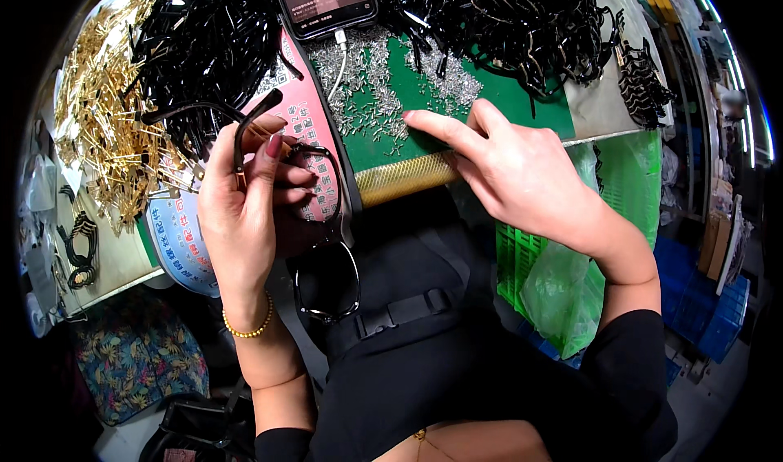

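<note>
While the left hand (245,193) grips a black glasses frame (314,242) above the lap, the open right hand (514,172) fingers small screws (371,95) on the table (522,103), piles of temples (506,22) apparently awaiting assembly.

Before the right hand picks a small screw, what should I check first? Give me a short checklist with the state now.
1. Left hand holds the black glasses frame: ok.
2. Temple arm folded up above the grip: ok.
3. Right hand empty, index finger on the small silver screws: ok.
4. One screw separated from the pile: cannot tell.
5. Hinge hole visible: cannot tell.
</note>
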### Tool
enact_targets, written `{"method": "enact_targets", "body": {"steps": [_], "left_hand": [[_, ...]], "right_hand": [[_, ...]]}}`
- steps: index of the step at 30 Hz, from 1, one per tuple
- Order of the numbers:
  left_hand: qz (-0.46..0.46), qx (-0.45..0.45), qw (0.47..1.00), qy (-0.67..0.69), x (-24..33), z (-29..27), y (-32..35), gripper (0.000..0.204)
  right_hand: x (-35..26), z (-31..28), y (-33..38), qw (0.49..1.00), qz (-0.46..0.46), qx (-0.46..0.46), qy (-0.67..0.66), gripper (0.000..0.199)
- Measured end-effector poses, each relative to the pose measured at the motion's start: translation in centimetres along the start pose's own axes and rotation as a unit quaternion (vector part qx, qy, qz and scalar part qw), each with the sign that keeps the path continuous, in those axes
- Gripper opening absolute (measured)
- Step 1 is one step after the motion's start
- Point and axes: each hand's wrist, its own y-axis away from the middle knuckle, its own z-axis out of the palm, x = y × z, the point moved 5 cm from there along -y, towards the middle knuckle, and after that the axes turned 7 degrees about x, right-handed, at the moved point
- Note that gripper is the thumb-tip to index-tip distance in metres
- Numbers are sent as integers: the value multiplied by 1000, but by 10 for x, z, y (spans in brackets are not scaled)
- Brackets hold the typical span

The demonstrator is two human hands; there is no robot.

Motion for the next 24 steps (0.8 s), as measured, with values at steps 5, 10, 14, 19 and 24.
{"method": "enact_targets", "body": {"steps": [5, 10, 14, 19, 24], "left_hand": [[6, 11, 1000, 20, -1, -2, -1, 20], [10, 39, 999, 21, 1, 0, -2, 19], [17, 45, 999, 24, 1, 0, -2, 20], [19, 43, 998, 35, 2, 1, -5, 20], [24, 12, 1000, 17, 1, 3, -6, 20]], "right_hand": [[-5, 1, -6, 999, -27, -6, 25, 49], [-5, 1, -9, 999, -25, -20, 27, 49], [-5, 2, -11, 999, -25, -24, 25, 50], [-7, 2, -12, 998, -35, -30, 33, 51], [-9, 3, -13, 998, -50, -12, 25, 52]]}}
